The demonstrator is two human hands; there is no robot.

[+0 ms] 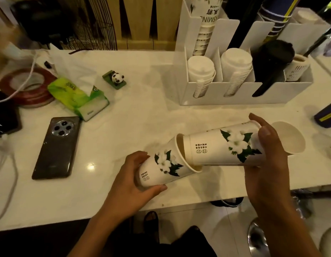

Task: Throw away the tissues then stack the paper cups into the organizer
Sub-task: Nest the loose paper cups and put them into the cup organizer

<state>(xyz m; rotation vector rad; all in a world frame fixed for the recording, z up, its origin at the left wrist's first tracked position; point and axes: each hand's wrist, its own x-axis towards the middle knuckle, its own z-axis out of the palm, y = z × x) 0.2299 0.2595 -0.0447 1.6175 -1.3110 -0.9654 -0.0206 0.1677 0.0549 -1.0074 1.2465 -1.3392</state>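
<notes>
Two flower-printed paper cups meet over the white surface (142, 117), both lying sideways. The left hand (132, 179) grips the base of the left cup (166, 164), whose open mouth faces right. The right hand (268, 156) clasps the right cup (220, 147), its bottom end partly inside that mouth. Beyond both hands stands the white cup organizer (244, 93), holding stacked cups. Left of the hands lie a phone (57, 147) and a green tissue pack (77, 97).
</notes>
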